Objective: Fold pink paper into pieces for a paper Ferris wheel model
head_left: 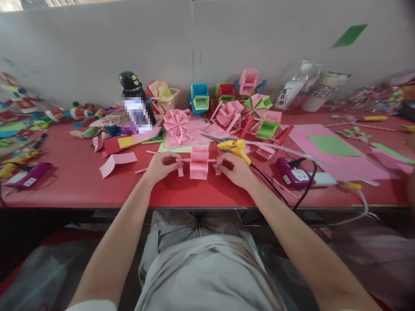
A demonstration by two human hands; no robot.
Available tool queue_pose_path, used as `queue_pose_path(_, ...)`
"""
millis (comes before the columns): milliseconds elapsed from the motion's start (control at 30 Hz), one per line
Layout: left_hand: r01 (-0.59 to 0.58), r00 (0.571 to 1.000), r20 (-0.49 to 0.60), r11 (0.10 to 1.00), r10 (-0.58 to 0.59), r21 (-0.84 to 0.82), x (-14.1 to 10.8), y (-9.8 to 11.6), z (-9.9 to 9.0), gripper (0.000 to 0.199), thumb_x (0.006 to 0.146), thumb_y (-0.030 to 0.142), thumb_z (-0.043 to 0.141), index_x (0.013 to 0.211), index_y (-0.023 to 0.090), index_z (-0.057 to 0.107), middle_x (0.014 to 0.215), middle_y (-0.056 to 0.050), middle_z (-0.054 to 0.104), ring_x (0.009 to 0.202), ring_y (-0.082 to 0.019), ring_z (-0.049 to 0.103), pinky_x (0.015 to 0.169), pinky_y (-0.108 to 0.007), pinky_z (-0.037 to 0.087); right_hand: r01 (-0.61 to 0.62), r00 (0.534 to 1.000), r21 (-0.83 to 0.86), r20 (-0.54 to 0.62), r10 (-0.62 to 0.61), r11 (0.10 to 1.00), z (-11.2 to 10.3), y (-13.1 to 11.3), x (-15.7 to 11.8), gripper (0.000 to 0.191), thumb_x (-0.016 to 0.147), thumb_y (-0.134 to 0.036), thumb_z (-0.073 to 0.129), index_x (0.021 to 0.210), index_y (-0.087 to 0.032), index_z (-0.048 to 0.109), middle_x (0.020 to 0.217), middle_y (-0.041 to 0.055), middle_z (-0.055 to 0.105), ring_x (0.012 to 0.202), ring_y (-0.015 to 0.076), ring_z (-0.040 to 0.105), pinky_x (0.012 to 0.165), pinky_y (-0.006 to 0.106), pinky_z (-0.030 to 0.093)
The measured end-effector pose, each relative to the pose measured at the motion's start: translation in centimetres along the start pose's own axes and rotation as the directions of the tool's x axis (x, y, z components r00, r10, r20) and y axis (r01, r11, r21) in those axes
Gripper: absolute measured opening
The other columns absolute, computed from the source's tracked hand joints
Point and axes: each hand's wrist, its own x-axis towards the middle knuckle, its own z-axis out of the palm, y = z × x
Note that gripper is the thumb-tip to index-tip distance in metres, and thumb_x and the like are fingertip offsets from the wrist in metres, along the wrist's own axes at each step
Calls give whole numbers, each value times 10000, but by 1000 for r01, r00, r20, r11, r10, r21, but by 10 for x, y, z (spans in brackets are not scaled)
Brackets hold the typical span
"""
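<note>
- Pink folded block: one, on the table, between both hands.
- Left hand: at its 9 o'clock, pinching one left strip.
- Right hand: at 3 o'clock, pinching one right strip.
- Yellow glue gun: one, 2 o'clock.
- Purple sockets: two, 3 and 9 o'clock.
- Pink rosette: one, 11 o'clock.

The left hand and right hand each pinch a pink strip; a pink folded-paper piece sits between both grips, a yellow glue gun just beyond the right one
</note>
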Motion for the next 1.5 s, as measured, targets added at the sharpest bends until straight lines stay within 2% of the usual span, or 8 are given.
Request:
queue_pose_path(100, 6, 1000, -10, 1000, -6, 19, 0, -1, -1, 422, 672, 467, 867, 946, 158, 780, 999, -111, 784, 976, -280, 730, 939, -400, 564, -4, 1000, 19, 15, 4, 1000, 0, -1, 0, 215, 923, -355, 646, 752, -228, 621, 784, 27, 705, 831, 217, 663, 882, 405, 517)
queue_pose_path(267, -13, 1000, -7, 999, 13, 43, 0, -1, -2, 325, 715, 450, 842, 879, 173, 804, 968, -100, 792, 950, -276, 739, 905, -383, 577, 3, 1000, 19, 1, -3, 1000, 0, 0, -1, 185, 922, -336, 651, 776, -226, 624, 783, 21, 703, 822, 213, 661, 880, 401, 514)
queue_pose_path(400, -14, 1000, -19, 998, 15, 56, -1, 2, -1, 326, 708, 460, 844, 879, 183, 815, 947, -93, 795, 932, -274, 743, 881, -372, 589, -13, 1000, -1, -8, 13, 1000, 0, 1, -1, 191, 909, -354, 665, 775, -224, 629, 824, 35, 711, 851, 223, 666, 873, 405, 519)
queue_pose_path(567, -32, 999, -34, 998, 34, 59, -1, 5, -1, 335, 696, 468, 846, 866, 180, 821, 927, -95, 796, 897, -271, 748, 845, -360, 602, -9, 1000, 28, -1, 9, 1000, 1, 1, -1, 188, 918, -364, 655, 792, -228, 625, 773, 25, 704, 843, 223, 668, 890, 410, 515)
queue_pose_path(733, -63, 998, -25, 995, 65, 73, 0, 4, -1, 288, 717, 429, 829, 857, 178, 823, 909, -89, 797, 872, -259, 751, 822, -340, 605, -17, 1000, 21, -6, 17, 1000, 1, 4, -1, 202, 928, -383, 639, 804, -224, 627, 852, 51, 719, 894, 237, 659, 902, 414, 503)
queue_pose_path(967, -77, 997, -16, 995, 79, 67, -1, 3, -1, 254, 726, 405, 824, 854, 185, 826, 901, -85, 797, 859, -253, 751, 808, -331, 603, 55, 998, 27, -1, -55, 998, 0, 3, 0, 250, 960, -326, 601, 729, -233, 617, 798, 25, 713, 836, 211, 654, 881, 376, 492)
queue_pose_path(1333, -80, 997, -9, 995, 80, 58, 0, 3, -2, 233, 738, 390, 823, 858, 190, 824, 914, -86, 797, 877, -253, 751, 819, -336, 598, 89, 996, 16, 9, -90, 996, -2, -4, 2, 337, 998, -293, 537, 686, -226, 644, 768, 20, 713, 829, 193, 648, 896, 363, 484)
queue_pose_path(1500, -66, 997, -30, 996, 67, 52, 0, 2, -1, 254, 718, 399, 835, 843, 179, 823, 891, -93, 797, 865, -261, 753, 802, -341, 601, 116, 992, 1, -57, -116, 993, -1, 2, 2, 313, 977, -329, 577, 692, -229, 660, 849, 34, 726, 863, 203, 664, 880, 357, 501)
